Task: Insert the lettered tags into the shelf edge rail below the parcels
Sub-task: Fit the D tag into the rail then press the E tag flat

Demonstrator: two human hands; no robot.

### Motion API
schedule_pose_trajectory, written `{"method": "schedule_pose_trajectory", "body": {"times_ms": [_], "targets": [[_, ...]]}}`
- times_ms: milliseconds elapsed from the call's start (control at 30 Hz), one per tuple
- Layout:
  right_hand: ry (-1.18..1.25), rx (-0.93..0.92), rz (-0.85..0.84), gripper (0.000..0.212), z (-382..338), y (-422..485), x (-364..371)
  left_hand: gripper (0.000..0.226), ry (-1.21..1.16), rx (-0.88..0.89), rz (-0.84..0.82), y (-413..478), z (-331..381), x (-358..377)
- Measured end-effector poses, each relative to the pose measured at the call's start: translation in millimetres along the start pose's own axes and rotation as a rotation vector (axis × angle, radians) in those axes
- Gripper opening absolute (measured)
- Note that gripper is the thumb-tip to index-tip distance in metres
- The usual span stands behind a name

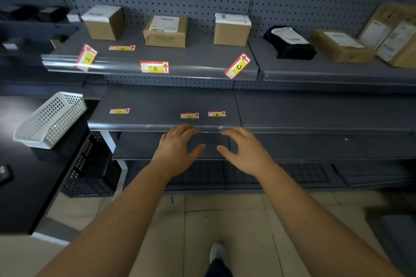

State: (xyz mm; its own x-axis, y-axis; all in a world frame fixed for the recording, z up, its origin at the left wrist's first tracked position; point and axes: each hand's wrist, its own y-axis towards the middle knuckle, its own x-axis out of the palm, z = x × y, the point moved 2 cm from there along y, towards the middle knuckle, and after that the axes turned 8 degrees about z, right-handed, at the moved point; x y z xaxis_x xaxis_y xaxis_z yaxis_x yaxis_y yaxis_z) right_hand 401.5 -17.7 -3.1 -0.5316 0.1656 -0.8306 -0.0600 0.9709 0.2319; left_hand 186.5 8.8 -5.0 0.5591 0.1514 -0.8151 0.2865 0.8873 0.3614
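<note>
Reaching forward side by side, the left hand (177, 148) and right hand (243, 150) are both open, fingers loosely curved and thumbs pointing toward each other, gripping nothing. Their fingertips lie at the clear rail (135, 127) on the front edge of the lower shelf (157, 101).

Just beyond the left hand's fingers a tag marked E (189, 115) lies flat on that shelf. Just beyond the gap between the hands lies a tag marked D (216, 114). Well to the left of both hands lies a tag marked F (119, 111). Each tag is white with a yellow patch bearing a handwritten letter and a red arrow at its right end.

Higher, on the upper rail (191, 73), three more tags sit:
- A (86, 58), far up-left of the hands, is tilted.
- B (154, 67), above the left hand, sits level.
- C (237, 66), above the right hand, is slanted.

A seventh tag (121, 47) lies flat on the upper shelf behind A and B; its letter is too small to read.

Behind these stand three brown boxes (165, 31) with white shipping labels whose print is unreadable. Up-right of the right hand lie a black bag (290, 45) and more parcels (340, 46).

Left of the left hand, a white basket (49, 119) sits on a dark surface (20, 186).
</note>
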Motion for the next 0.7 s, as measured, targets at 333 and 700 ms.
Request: {"method": "schedule_pose_trajectory", "body": {"times_ms": [333, 700], "targets": [[0.031, 0.045, -0.075, 0.050, 99.6, 93.9, 31.9, 0.046, 0.009, -0.085, -0.075, 95.2, -24.9, 90.5], [0.021, 0.065, -0.110, 0.046, 173.0, 155.7, 92.1, 0.047, -0.007, -0.149, -0.107, 150.8, -75.5, 177.4]]}}
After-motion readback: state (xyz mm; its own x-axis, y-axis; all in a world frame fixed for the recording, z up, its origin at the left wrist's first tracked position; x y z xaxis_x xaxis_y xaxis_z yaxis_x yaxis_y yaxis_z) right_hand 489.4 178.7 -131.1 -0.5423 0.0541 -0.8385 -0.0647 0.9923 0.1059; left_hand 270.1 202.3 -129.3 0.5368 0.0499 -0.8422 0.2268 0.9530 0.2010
